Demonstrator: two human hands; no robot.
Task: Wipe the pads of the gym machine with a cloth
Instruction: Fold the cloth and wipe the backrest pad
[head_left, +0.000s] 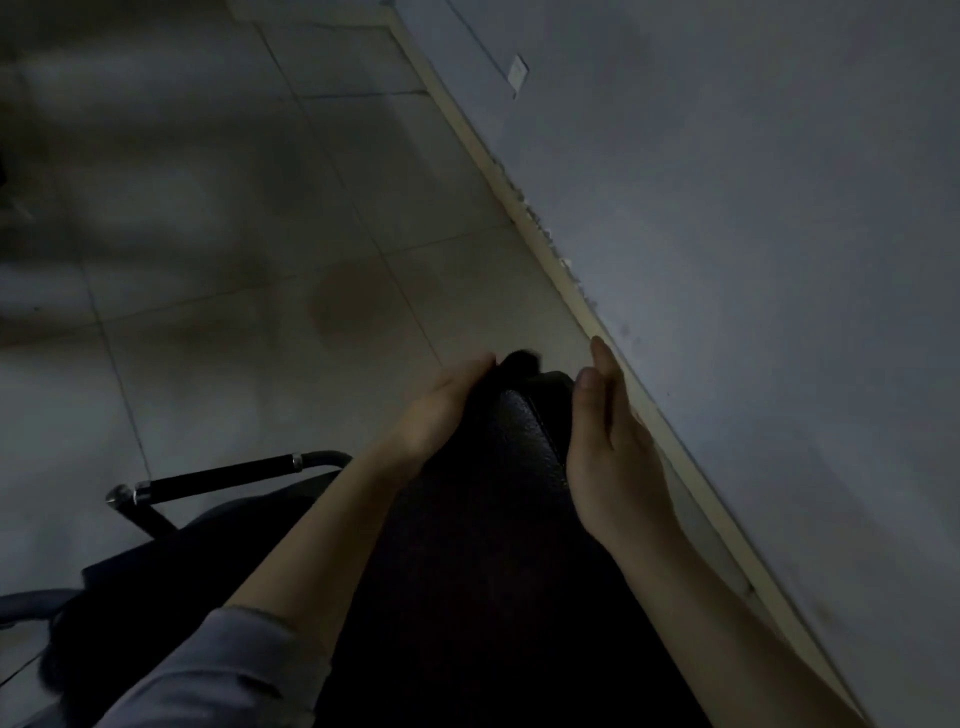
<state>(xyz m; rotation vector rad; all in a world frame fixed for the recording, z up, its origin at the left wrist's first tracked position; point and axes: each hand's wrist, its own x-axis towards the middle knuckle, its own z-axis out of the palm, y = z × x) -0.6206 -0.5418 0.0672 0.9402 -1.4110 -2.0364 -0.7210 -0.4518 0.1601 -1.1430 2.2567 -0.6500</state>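
Pad (524, 441) flanked near far end: left hand (441, 410) flat, pressing cloth (511, 366); right hand (608, 447) spread, bracing.

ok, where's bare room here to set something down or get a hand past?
Bare floor tiles left of the pad, bordered by the baseboard and the black handle bar. Crowded: left hand and right hand flank the pad, and the right hand sits close by the wall.
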